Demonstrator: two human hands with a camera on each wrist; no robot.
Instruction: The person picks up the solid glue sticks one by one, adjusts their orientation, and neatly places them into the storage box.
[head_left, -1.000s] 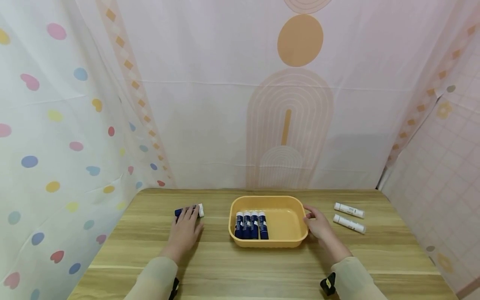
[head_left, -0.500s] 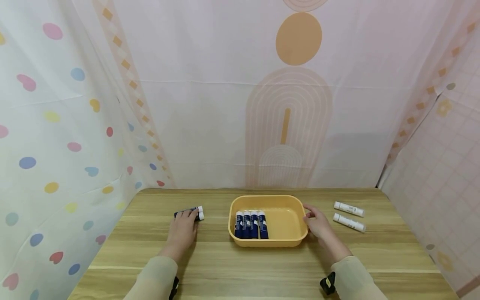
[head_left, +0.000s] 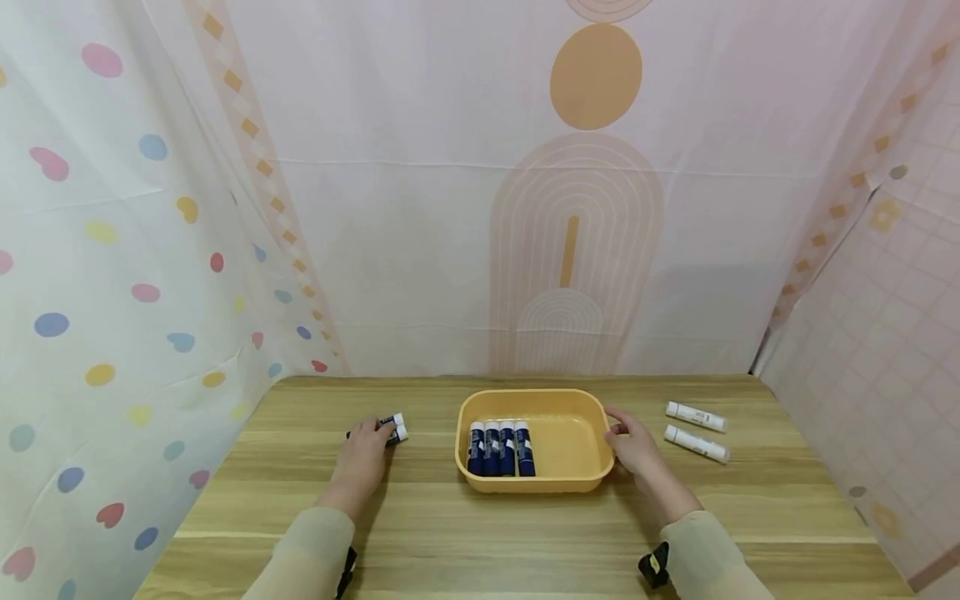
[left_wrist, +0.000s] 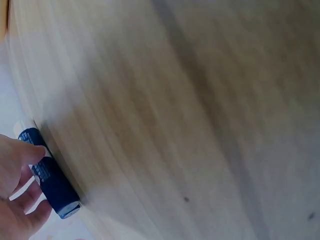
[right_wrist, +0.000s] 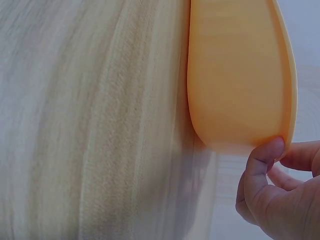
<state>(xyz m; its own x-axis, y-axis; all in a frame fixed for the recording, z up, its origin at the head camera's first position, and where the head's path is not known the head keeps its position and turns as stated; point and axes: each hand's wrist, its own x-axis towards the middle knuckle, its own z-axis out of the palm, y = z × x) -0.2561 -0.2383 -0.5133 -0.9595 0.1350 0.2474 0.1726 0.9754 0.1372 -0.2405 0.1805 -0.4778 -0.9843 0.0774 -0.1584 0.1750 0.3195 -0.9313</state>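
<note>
We are pinching at least 1 blue tube (left_wrist: 52,181) well left of the yellow tray (head_left: 532,486) with our left hand (head_left: 362,455), ideally centring it mid-barrel, while our right hand (head_left: 635,446) is gripping the tray's rim, ideally lightly.

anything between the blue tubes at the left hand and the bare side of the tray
Nothing visible until the tray, whose left wall stands up first. Inside it, four blue tubes come before the bare right side; the two tubes at the left hand probably need lifting over.
</note>
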